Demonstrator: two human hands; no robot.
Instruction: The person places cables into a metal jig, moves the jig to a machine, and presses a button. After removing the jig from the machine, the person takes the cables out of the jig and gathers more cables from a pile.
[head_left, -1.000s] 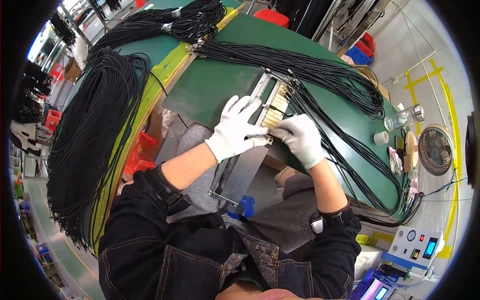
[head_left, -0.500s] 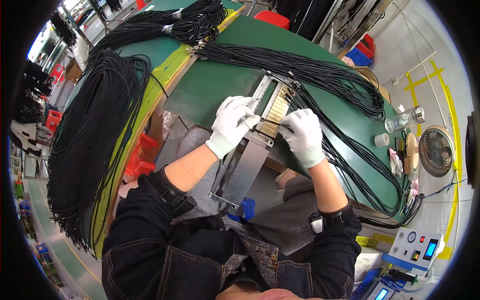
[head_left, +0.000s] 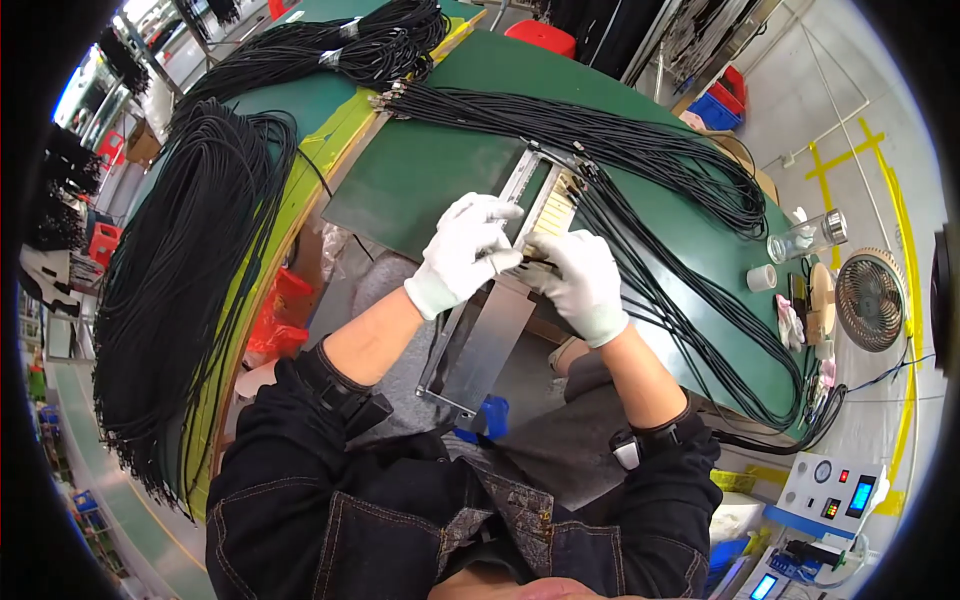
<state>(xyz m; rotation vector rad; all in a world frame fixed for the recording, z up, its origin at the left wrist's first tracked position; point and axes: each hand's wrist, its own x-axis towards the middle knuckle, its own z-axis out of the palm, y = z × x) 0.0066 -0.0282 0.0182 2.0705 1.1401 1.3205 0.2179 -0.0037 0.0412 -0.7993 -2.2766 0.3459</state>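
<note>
Both my hands wear white gloves and meet over the near end of a metal fixture (head_left: 515, 190) with a row of cream-coloured blocks (head_left: 552, 212). Thumb and fingers of my left hand (head_left: 462, 252) are pinched on a black cable (head_left: 538, 266), of which only a short dark piece shows. My right hand (head_left: 582, 285) closes on the same cable just to the right, its fingertips almost touching the left ones. The cable's end is hidden by the gloves. Below my hands a flat grey metal plate (head_left: 490, 340) extends from the fixture toward my lap.
Black cables (head_left: 690, 290) fan out right of the fixture on the green table (head_left: 400, 180). Another bundle (head_left: 590, 130) lies behind it. A large cable heap (head_left: 190, 250) hangs over the yellow-edged table at left. A glass jar (head_left: 808, 238), white cup (head_left: 761, 278) and fan (head_left: 872, 300) stand right.
My right hand has moved left and slightly nearer to me, up against the left hand. The cable stretch between them is now mostly covered. My left hand has barely shifted.
</note>
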